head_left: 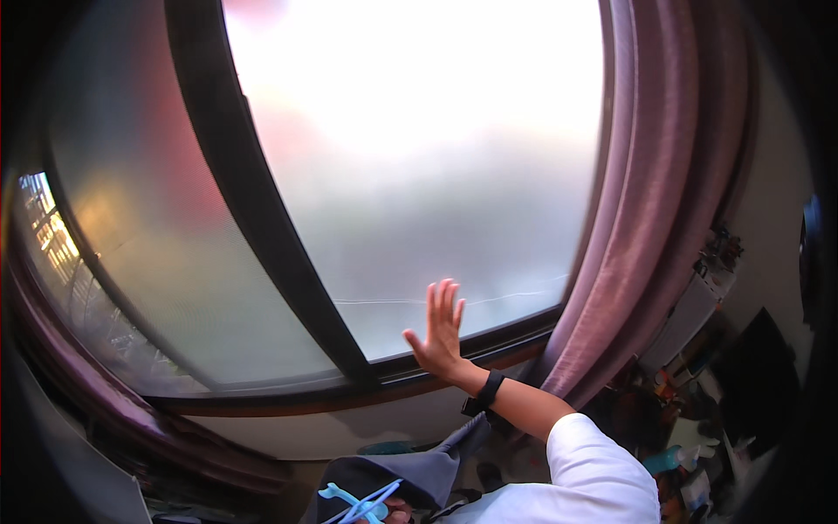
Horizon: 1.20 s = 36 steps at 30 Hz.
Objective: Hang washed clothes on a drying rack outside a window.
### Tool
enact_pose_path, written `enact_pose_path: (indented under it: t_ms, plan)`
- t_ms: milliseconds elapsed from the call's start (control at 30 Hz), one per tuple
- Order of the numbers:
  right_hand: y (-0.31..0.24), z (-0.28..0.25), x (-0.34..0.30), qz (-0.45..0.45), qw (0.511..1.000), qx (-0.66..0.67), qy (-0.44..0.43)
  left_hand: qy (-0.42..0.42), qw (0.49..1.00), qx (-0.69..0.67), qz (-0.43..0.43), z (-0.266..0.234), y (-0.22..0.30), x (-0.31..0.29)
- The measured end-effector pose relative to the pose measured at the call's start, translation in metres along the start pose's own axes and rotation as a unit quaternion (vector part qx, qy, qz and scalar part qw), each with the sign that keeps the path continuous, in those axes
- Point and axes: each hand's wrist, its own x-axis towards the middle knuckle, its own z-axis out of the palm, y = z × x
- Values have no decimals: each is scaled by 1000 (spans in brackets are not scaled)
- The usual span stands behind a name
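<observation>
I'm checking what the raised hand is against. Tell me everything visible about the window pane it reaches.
The right pane is frosted glass, glowing white above and greyer below, so nothing outside shows through. A dark frame edges it on the left and along the bottom; a mauve curtain hangs at its right. A thin pale line crosses its lower part. The right hand, fingers spread, is raised flat at its lower edge.

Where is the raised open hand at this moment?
In the head view, the right hand is low and centre-right, spread open against the frosted window pane, between the dark window frame bar and the purple curtain.
</observation>
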Motion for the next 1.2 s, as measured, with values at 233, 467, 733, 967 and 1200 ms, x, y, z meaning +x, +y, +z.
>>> enact_pose_path:
  t_ms: [233,467,733,967,1200]
  plan:
    - [90,-69,16,94,969,-5,231,-34,999,-10,30,23,-1,19]
    - [194,-80,6,256,928,258,87,-65,997,-36,39,45,7,47]
    - [140,-45,-10,174,907,380,49,-98,985,9,144,69,40,77]
    - [132,-55,-114,284,867,407,34,-42,971,-12,233,103,112,121]
    - [145,-87,-221,274,845,416,-195,-103,948,-100,284,158,232,195]
